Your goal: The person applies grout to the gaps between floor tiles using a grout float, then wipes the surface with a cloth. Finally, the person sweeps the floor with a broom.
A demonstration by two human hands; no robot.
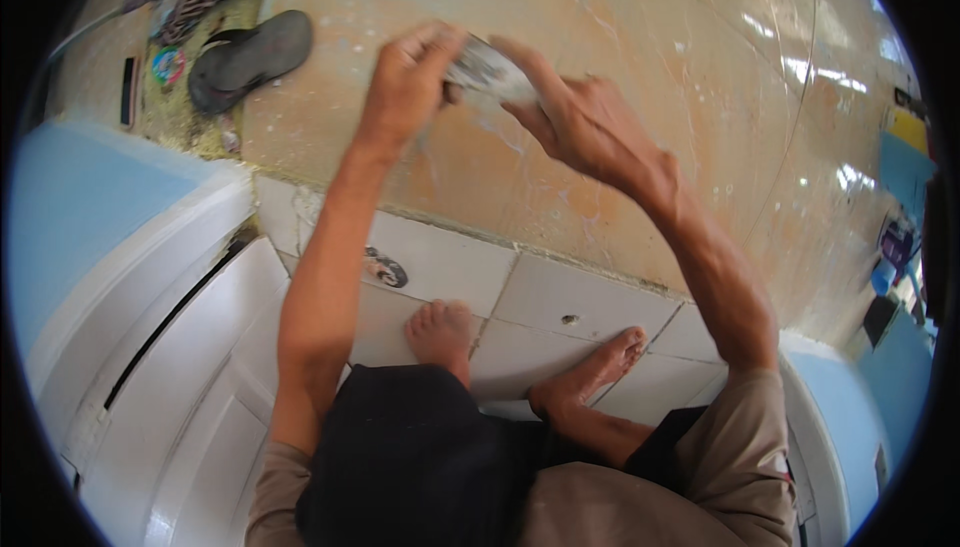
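Both arms reach forward over the tan floor. My left hand [405, 82] is closed, its fingers bent round the left end of a grey-and-white mottled object [490, 74]. The piece is small and longish, and motion blur hides its exact kind. At its other end my right hand [580, 117] grips it between the fingers above and the thumb side below. The object is tilted, its left end higher in the picture, and is held up off the floor. Fingers cover both of its ends.
A dark flip-flop [250, 60] lies at the upper left, beside a small round colourful item [168, 66]. White tiles [440, 252] with a dark oval piece [385, 268] lie around my bare feet. A white door [215, 387] stands at left, blue walls on both sides.
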